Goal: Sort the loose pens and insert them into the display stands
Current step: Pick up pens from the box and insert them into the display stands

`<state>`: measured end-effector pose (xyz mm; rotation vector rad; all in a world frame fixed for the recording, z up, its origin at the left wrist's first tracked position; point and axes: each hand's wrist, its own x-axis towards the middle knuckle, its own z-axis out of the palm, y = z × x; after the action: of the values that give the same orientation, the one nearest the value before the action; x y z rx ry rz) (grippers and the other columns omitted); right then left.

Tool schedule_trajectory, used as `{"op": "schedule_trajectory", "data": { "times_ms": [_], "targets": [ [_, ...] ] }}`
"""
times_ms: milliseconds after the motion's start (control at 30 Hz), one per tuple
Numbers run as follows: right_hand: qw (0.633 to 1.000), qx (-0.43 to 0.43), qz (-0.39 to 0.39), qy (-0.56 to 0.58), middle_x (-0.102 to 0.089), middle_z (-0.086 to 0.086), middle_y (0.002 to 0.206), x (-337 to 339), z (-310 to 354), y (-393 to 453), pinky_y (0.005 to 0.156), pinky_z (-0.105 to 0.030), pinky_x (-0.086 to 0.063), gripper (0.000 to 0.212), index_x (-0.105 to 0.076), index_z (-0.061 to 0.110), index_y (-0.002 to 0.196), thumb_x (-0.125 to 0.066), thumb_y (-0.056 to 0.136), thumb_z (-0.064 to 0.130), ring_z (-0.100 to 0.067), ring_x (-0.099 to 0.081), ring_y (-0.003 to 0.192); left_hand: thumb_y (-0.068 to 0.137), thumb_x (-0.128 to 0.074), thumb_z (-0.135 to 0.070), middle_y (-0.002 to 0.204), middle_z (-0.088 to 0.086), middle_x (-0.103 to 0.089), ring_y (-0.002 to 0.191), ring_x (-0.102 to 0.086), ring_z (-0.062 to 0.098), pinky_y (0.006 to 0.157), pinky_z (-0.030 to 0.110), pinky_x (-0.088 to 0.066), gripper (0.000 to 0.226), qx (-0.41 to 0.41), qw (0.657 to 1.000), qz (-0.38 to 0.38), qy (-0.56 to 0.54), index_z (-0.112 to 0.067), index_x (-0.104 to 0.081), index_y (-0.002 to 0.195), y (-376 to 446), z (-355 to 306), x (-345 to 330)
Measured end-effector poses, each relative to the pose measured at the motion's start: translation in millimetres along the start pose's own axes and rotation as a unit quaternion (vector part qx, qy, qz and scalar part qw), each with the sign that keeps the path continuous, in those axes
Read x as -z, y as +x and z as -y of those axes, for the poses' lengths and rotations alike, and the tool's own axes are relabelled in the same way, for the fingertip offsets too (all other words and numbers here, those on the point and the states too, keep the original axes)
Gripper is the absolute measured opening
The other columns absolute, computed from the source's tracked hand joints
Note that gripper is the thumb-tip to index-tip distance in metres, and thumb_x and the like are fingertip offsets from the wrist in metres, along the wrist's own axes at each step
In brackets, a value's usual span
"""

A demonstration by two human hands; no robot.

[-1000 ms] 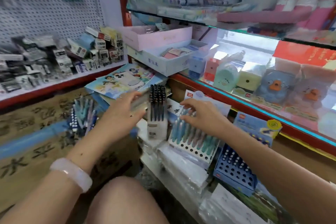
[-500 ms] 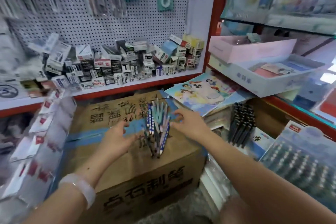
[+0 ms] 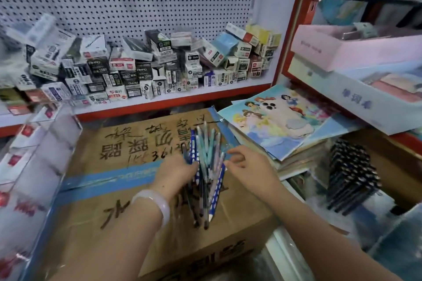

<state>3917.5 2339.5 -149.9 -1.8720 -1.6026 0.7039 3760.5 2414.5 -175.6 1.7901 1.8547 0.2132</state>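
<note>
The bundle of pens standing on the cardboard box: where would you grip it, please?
Grip the bundle of pens around its middle, from both sides. It stands upright and fans out at the top, so the left hand and right hand flanking it could squeeze it together.

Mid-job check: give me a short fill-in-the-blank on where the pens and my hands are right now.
1. The bundle of pens stands on the cardboard ____.
2. The left hand wears a pale ____ at the wrist.
3. The right hand touches the bundle from the ____ side.
4. The black pens stand to the ____ of the bundle.

Missing: box; bracelet; right; right
</note>
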Motion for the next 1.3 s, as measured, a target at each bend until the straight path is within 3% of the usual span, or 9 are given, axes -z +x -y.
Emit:
{"op": "schedule_trajectory", "data": {
  "times_ms": [67, 167, 333, 467, 833, 967, 1067, 1167, 1300],
  "targets": [
    [1.0, -0.001, -0.004, 0.015, -0.062, -0.001, 0.114, -0.3, -1.3, 2.0, 0.068, -0.005, -0.042, 0.031, -0.053, 0.019, 0.125, -0.054, 0.094, 0.026, -0.009, -0.059, 0.095, 0.088, -0.053, -0.041, 0.085, 0.003, -0.054, 0.076, -0.053, 0.019, 0.06, 0.027, -0.04, 0.04, 0.003, 1.0, -0.008, 0.027, -0.008, -0.05, 0.11, 16.0, -2.9, -5.2],
    [1.0, -0.002, -0.003, 0.03, -0.062, 0.002, 0.109, -2.9, -3.5, 5.5, 0.06, 0.0, -0.038, 0.031, -0.054, 0.02, 0.124, -0.054, 0.094, 0.027, -0.003, -0.053, 0.089, 0.082, -0.055, -0.051, 0.115, 0.01, -0.055, 0.097, -0.057, 0.025, 0.069, 0.03, -0.044, 0.054, 0.0, 0.998, 0.01, 0.07, -0.011, -0.048, 0.118, 36.9, -2.8, -11.4],
    [0.999, -0.006, 0.0, 0.034, -0.062, 0.003, 0.111, -1.8, -7.7, 10.1, 0.065, -0.005, -0.039, 0.031, -0.053, 0.023, 0.125, -0.052, 0.094, 0.028, -0.004, -0.053, 0.091, 0.075, -0.061, -0.055, 0.096, 0.007, -0.061, 0.075, -0.06, 0.02, 0.056, 0.027, -0.044, 0.055, 0.012, 0.997, 0.02, 0.074, -0.009, -0.055, 0.104, 55.5, -2.6, -14.6],
    [0.999, -0.006, 0.003, 0.049, -0.062, 0.001, 0.111, -0.4, -10.2, 8.3, 0.074, -0.016, -0.043, 0.03, -0.053, 0.023, 0.124, -0.051, 0.095, 0.029, -0.007, -0.054, 0.092, 0.08, -0.066, -0.037, 0.094, 0.009, -0.057, 0.081, -0.058, 0.024, 0.059, 0.029, -0.043, 0.046, 0.041, 0.998, 0.005, 0.05, -0.005, -0.048, 0.108, 62.2, 1.9, -17.1],
    [0.999, -0.009, 0.004, 0.042, -0.063, 0.003, 0.111, -0.7, -15.4, 4.8, 0.066, -0.013, -0.041, 0.03, -0.053, 0.022, 0.125, -0.049, 0.096, 0.027, -0.008, -0.053, 0.089, 0.093, -0.04, -0.001, 0.124, 0.022, -0.048, 0.109, -0.056, 0.029, 0.079, 0.028, -0.048, 0.032, 0.004, 0.981, -0.103, 0.162, 0.007, -0.032, 0.123, 49.6, 15.1, -30.4],
    [0.999, -0.013, -0.004, 0.03, -0.063, 0.002, 0.113, 0.0, -16.9, 4.7, 0.076, -0.021, -0.04, 0.03, -0.053, 0.021, 0.126, -0.049, 0.096, 0.027, -0.008, -0.051, 0.09, 0.093, -0.041, 0.0, 0.108, 0.027, -0.056, 0.097, -0.057, 0.04, 0.071, 0.037, -0.039, 0.024, 0.001, 0.995, -0.088, -0.046, 0.007, -0.041, 0.116, 55.7, 29.7, -8.6],
    [1.0, -0.012, -0.016, 0.024, -0.063, 0.002, 0.115, 0.3, -14.5, 2.3, 0.068, -0.015, -0.04, 0.03, -0.053, 0.021, 0.125, -0.049, 0.096, 0.026, -0.007, -0.051, 0.09, 0.094, -0.043, -0.008, 0.079, 0.014, -0.05, 0.066, -0.047, 0.027, 0.059, 0.032, -0.037, 0.006, -0.023, 0.984, -0.068, -0.166, -0.005, -0.047, 0.096, 45.3, 39.6, 13.4],
    [0.999, -0.022, -0.019, 0.021, -0.062, 0.002, 0.111, 0.1, -5.1, -3.8, 0.059, -0.002, -0.037, 0.027, -0.055, 0.022, 0.122, -0.047, 0.096, 0.027, -0.007, -0.052, 0.088, 0.096, -0.038, -0.006, 0.064, 0.003, -0.033, 0.051, -0.031, 0.015, 0.045, 0.025, -0.03, 0.019, -0.05, 0.952, -0.003, -0.301, -0.015, -0.039, 0.079, 22.2, 39.3, 33.5],
    [0.976, -0.054, -0.004, 0.21, -0.063, -0.005, 0.102, 3.4, 18.3, -16.7, 0.067, -0.023, -0.056, 0.021, -0.057, 0.014, 0.114, -0.045, 0.097, 0.018, -0.014, -0.061, 0.076, 0.096, -0.041, -0.002, 0.058, -0.003, -0.034, 0.042, -0.028, 0.006, 0.036, 0.017, -0.023, 0.012, -0.104, 0.913, 0.118, -0.376, -0.011, -0.041, 0.089, -30.7, 30.5, 45.8]
  ]
}}
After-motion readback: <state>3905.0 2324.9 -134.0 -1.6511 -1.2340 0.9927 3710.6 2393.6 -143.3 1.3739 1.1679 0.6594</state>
